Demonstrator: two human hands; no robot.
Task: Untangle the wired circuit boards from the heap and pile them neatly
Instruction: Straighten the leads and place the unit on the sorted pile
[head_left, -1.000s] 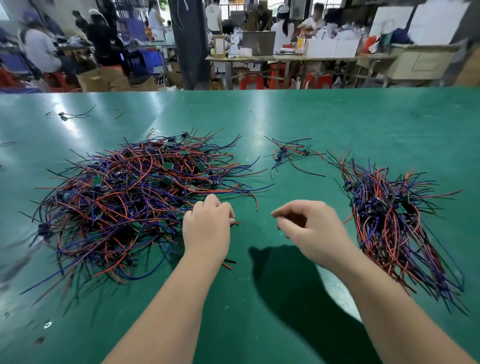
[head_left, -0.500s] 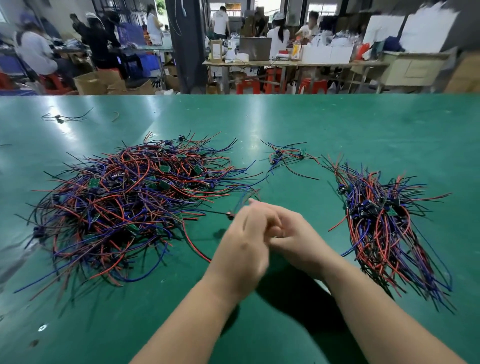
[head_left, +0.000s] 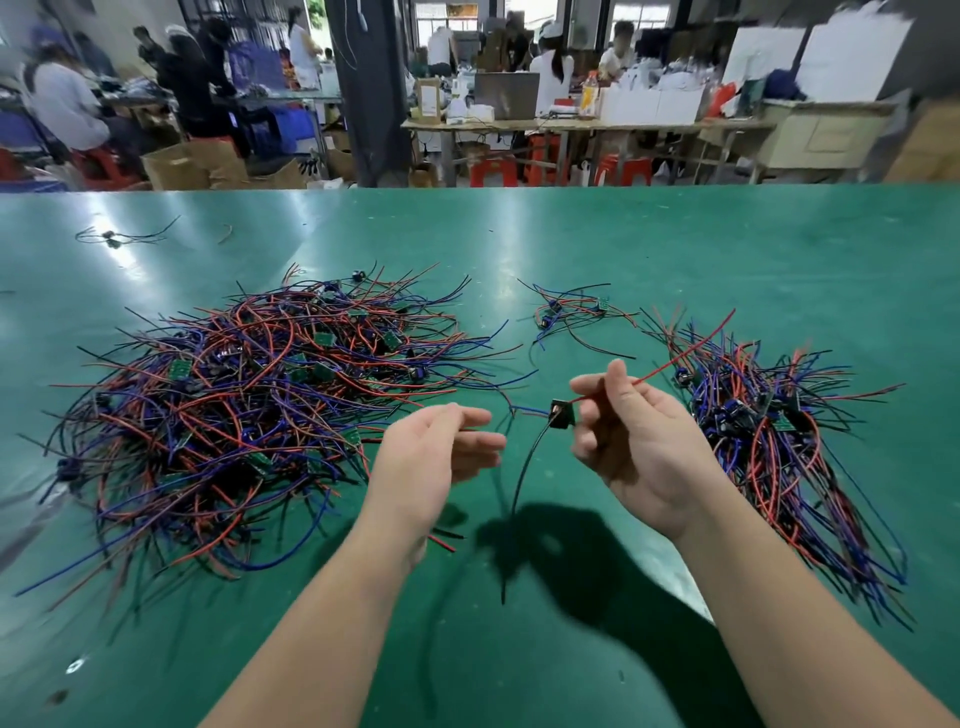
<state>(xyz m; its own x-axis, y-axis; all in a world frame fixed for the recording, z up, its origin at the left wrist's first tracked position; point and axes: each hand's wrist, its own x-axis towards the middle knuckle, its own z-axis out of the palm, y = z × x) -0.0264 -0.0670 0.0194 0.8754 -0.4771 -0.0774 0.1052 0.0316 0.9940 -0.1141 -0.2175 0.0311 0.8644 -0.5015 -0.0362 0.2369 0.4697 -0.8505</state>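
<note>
One wired circuit board (head_left: 562, 414) now hangs clear of the tangled heap (head_left: 249, 405), just right of its edge. The right hand (head_left: 641, 441) pinches it at its red lead, and its black lead dangles toward the green table (head_left: 675, 249). Half a second ago both hands were clasped together there. The left hand (head_left: 434, 460) has drawn apart, fingers loosely curled; whether it pinches a wire I cannot tell. Farther right of the heap lies the sorted pile (head_left: 779, 457).

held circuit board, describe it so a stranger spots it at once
Above the green table, look between the tangled heap and the neater pile. The right hand holds one small board there. It alone is lifted off the table, wires dangling free.
</note>
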